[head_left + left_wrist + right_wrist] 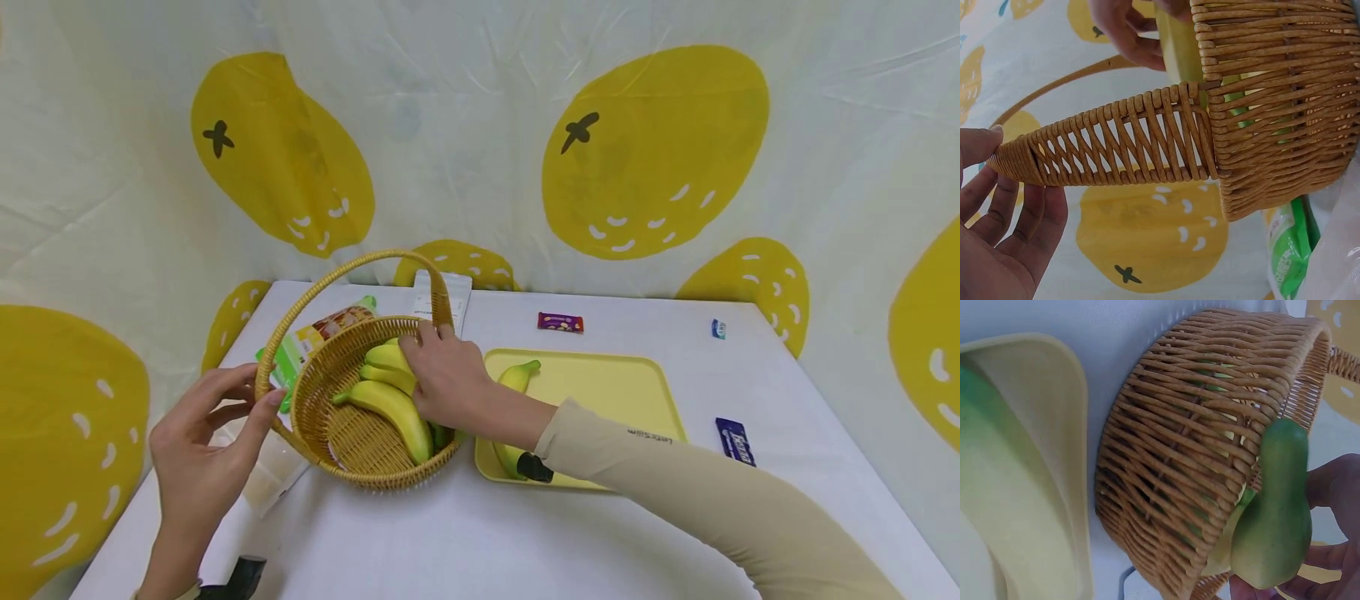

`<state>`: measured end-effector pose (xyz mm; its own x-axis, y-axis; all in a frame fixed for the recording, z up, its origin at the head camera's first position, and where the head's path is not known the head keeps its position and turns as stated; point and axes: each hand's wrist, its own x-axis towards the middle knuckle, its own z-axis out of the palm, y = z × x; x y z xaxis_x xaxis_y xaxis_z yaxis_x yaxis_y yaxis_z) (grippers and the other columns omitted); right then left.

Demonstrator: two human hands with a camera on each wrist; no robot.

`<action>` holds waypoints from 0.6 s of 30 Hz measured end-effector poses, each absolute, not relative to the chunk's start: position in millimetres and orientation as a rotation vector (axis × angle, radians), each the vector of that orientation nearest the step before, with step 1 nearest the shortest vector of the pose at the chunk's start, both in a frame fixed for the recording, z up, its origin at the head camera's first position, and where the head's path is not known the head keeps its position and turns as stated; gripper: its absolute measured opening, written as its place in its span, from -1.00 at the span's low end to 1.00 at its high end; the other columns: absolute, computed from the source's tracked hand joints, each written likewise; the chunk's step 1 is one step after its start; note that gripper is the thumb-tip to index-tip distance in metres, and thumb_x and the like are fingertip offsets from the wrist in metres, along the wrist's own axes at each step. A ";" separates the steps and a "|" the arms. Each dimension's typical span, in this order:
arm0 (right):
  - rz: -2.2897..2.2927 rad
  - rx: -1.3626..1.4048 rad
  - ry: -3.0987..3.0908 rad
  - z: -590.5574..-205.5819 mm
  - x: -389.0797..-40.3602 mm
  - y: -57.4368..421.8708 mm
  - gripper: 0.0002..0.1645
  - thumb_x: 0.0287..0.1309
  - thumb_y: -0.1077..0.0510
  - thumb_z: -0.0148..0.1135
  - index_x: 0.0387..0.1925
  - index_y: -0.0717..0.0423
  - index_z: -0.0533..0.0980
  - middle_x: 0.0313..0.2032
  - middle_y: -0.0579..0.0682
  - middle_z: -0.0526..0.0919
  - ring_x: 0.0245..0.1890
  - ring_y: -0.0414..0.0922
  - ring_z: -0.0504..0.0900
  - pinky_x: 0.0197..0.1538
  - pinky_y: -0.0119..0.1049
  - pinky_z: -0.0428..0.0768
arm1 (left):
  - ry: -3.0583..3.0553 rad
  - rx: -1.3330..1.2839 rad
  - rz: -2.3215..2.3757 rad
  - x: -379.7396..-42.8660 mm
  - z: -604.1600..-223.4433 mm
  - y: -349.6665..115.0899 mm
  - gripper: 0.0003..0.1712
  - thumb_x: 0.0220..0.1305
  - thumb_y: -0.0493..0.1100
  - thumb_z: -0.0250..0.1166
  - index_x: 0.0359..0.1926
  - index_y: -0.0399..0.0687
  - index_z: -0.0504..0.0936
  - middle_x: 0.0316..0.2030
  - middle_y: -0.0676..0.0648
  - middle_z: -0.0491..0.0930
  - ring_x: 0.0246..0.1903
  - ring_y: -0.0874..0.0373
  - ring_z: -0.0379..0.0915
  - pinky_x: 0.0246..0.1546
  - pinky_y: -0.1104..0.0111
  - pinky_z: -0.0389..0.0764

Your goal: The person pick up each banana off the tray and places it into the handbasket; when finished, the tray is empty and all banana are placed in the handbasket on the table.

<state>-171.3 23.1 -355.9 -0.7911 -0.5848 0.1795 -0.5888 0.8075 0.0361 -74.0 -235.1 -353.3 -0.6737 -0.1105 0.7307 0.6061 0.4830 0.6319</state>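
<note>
A wicker basket (352,454) stands on the white table, holding several yellow bananas (390,408). With thumb and fingers my left hand (206,446) pinches the left side of its arched handle (1116,144). My right hand (453,379) is at the basket's right rim, below the other end of the handle. In the right wrist view its fingers curl around a green-tipped banana (1272,512), seen nearly end-on just over the rim; the head view mostly hides it behind the hand. To the right, another banana (517,377) lies on a yellow tray (615,400), partly covered by my right forearm.
Behind the basket lie a green and yellow snack bag (307,337) and a white pouch (457,292). A clear plastic package (270,471) is at its left front. Farther right are a purple packet (560,322), a small blue packet (718,329) and a dark blue packet (735,442).
</note>
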 end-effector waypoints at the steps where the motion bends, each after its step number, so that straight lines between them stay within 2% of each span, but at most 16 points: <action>1: 0.028 0.923 -2.814 -356.8 -171.4 21.1 -0.42 0.22 0.19 0.25 0.29 0.05 0.50 0.00 0.09 0.52 -0.18 0.02 0.53 -0.59 -0.21 0.54 | -1.993 -0.411 -1.237 -74.0 -353.7 -235.2 -0.56 0.06 -0.66 0.46 0.01 -0.48 0.72 -0.20 -0.14 0.69 -0.25 0.19 0.55 -0.14 0.61 0.65; 5: -0.002 0.927 -2.826 -358.8 -172.1 12.5 -0.40 0.21 0.15 0.28 0.32 0.01 0.50 -0.03 0.08 0.52 -0.16 0.00 0.54 -0.56 -0.21 0.56 | -1.983 -0.422 -1.241 -73.5 -352.3 -234.4 -0.57 0.05 -0.67 0.45 0.01 -0.50 0.71 -0.21 -0.14 0.69 -0.22 0.19 0.58 -0.13 0.61 0.65; 11: -0.034 0.929 -2.830 -362.4 -174.4 0.1 -0.36 0.21 0.10 0.33 0.34 0.00 0.49 0.09 0.10 0.54 -0.04 0.04 0.58 -0.49 -0.16 0.64 | -1.983 -0.404 -1.248 -71.1 -345.8 -229.4 -0.57 0.06 -0.68 0.43 0.00 -0.52 0.71 -0.21 -0.11 0.69 -0.25 0.19 0.56 -0.14 0.62 0.64; 18: -0.066 0.931 -2.799 -373.9 -174.7 -3.0 -0.48 0.23 0.13 0.29 0.24 -0.01 0.51 -0.01 0.08 0.54 -0.13 0.03 0.57 -0.55 -0.17 0.59 | -1.985 -0.427 -1.244 -73.4 -350.9 -233.6 -0.56 0.04 -0.68 0.44 0.00 -0.50 0.71 -0.22 -0.15 0.69 -0.26 0.19 0.55 -0.14 0.60 0.65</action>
